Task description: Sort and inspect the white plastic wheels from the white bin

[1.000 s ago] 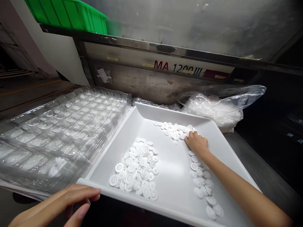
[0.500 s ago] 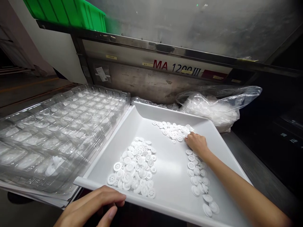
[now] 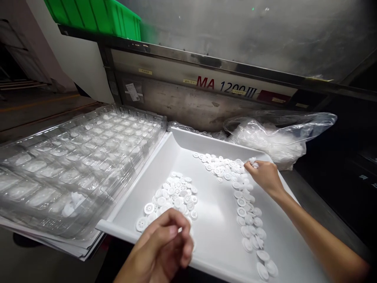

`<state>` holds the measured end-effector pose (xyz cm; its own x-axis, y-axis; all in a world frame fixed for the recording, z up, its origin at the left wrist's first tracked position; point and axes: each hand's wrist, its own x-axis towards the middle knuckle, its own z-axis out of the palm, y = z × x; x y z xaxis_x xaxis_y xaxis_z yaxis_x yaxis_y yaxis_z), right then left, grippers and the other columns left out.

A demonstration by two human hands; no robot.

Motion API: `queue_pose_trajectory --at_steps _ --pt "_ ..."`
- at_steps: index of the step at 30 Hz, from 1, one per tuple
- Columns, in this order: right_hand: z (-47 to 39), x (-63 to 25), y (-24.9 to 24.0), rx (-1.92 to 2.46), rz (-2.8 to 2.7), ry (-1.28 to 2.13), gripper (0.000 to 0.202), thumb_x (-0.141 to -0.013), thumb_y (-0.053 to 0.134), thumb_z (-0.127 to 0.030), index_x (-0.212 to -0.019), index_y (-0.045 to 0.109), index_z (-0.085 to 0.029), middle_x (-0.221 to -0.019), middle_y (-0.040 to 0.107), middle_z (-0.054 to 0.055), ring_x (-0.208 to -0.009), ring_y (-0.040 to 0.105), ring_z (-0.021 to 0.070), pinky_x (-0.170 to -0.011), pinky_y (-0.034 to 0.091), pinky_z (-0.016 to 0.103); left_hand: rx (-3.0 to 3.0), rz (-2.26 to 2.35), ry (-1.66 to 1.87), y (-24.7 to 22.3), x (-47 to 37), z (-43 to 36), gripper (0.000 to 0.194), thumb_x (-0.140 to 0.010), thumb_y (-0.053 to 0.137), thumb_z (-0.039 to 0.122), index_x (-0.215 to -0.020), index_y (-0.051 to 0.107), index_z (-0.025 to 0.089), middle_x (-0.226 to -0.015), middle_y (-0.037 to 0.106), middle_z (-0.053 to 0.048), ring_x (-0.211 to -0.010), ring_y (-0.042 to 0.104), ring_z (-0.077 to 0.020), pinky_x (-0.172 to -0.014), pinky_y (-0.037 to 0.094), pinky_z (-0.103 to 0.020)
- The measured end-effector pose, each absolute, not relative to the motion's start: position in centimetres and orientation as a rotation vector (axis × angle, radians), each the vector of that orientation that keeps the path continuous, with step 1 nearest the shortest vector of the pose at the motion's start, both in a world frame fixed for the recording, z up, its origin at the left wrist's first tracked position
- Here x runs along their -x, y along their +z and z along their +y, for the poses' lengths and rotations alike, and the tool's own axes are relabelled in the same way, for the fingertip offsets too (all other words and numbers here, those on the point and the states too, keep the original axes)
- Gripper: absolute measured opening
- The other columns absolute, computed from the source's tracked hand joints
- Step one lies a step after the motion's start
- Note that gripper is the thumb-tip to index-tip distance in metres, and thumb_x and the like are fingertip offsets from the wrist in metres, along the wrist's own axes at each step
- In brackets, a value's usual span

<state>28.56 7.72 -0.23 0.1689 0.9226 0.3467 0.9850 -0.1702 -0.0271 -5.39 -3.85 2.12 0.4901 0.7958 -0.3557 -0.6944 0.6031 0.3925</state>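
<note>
A white tray (image 3: 213, 236) holds many small round white plastic wheels with spoked or plain faces. My right hand (image 3: 265, 175) is at the tray's back right with fingers closed; a few white wheels (image 3: 253, 161) show at its fingertips. Below it a column of wheels (image 3: 249, 224) runs along the tray's right side, and a heap (image 3: 220, 165) lies at the back. My left hand (image 3: 167, 243) hovers above the front rim, fingers loosely curled with a gap to the thumb. It covers part of the left heap of wheels (image 3: 173, 190).
Clear plastic blister trays (image 3: 88, 157) with white pieces in their pockets are stacked at left, on papers or sheets (image 3: 85, 249). A clear bag of white material (image 3: 268, 137) stands behind the tray. A green crate (image 3: 97, 17) sits on the machine ledge (image 3: 176, 55).
My left hand has moved right and in over the tray's front rim. My right hand has lifted slightly and shifted right, with white wheels now showing at its fingertips. The view has shifted slightly.
</note>
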Motion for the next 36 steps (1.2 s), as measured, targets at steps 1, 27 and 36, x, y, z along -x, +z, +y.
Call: queue_pose_trajectory --at_steps 1,27,36 --pt "6.6 -27.5 0.6 2.106 -1.864 -0.375 0.031 -0.096 0.056 -0.037 -0.075 0.058 -0.014 -0.062 0.052 -0.007 -0.048 0.049 0.0070 -0.044 0.043 0.019 -0.108 0.529 0.921 2.1 4.0 -3.6 0.004 -0.077 0.065 0.014 -0.076 0.066 0.017 -0.073 0.064 0.002 -0.066 0.061 -0.0092 -0.063 0.046 -0.020" --pt "-2.7 -16.2 8.0 1.196 -2.682 0.628 0.029 -0.086 0.059 -0.020 -0.110 0.046 -0.029 -0.099 0.056 -0.001 -0.079 0.060 0.0124 -0.063 0.050 0.022 0.425 0.303 0.834 2.2 -1.3 -3.3 0.048 -0.079 0.048 0.024 -0.125 0.055 0.011 -0.103 0.068 -0.012 -0.091 0.067 -0.0216 -0.085 0.050 -0.033" --pt "-1.5 -17.8 5.7 1.345 -2.395 0.992 0.015 -0.099 0.033 -0.016 -0.102 0.040 -0.028 -0.098 0.047 -0.002 -0.085 0.051 0.0111 -0.074 0.047 0.025 0.485 0.253 0.864 0.9 -1.8 -3.0 0.057 -0.081 0.052 0.027 -0.135 0.046 0.010 -0.126 0.060 -0.018 -0.111 0.061 -0.0281 -0.102 0.044 -0.044"
